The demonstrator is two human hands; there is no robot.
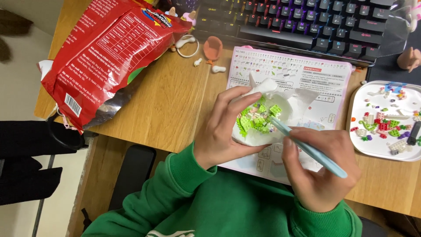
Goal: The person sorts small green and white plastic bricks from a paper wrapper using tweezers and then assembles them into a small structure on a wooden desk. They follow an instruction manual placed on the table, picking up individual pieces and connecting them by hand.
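White plastic dome with small green bricks inside is gripped in the left hand above the instruction sheet on the wooden table, while the right hand is closed around pale blue tweezers, tips among the bricks.

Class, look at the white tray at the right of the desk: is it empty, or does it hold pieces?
It holds pieces: the white tray carries scattered small building bricks in green, red, purple and white.
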